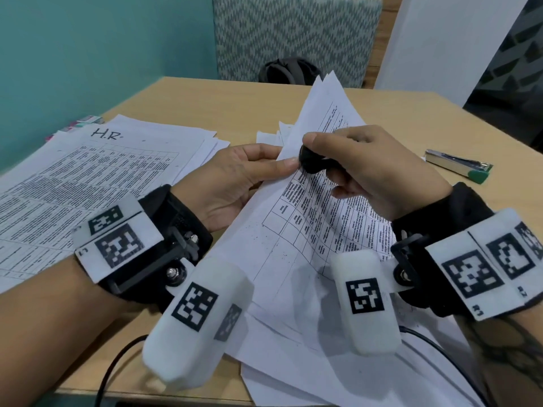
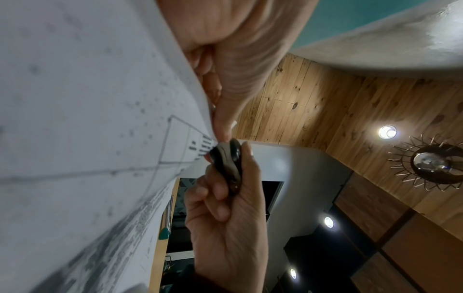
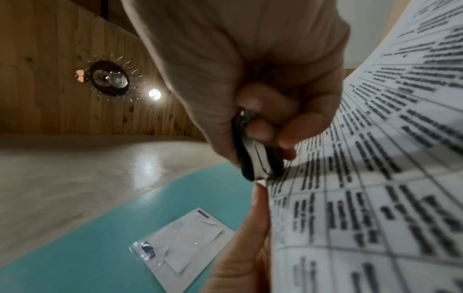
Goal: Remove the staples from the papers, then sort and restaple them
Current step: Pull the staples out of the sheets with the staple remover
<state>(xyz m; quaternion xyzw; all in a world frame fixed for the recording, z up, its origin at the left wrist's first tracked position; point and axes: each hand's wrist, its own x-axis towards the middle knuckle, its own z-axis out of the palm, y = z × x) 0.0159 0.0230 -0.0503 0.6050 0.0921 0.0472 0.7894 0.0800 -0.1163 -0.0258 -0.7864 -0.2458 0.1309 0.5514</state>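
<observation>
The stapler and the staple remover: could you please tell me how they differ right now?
The stapler lies untouched on the table; the staple remover is gripped by the right hand against the held papers. The stapler is long, with a green end; the remover is compact and black. Both are stapling tools.

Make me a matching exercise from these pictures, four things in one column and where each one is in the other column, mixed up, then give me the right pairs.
Things:
1. staple remover
2. stapler
3. sheet marked H.R
4. backpack

Places:
A. flat on the table, on the left pile
B. beyond the table's far edge
C. gripped in the right hand, at the corner of the held papers
D. lying on the table, to the right of both hands

Pairs: 1-C, 2-D, 3-A, 4-B
</observation>
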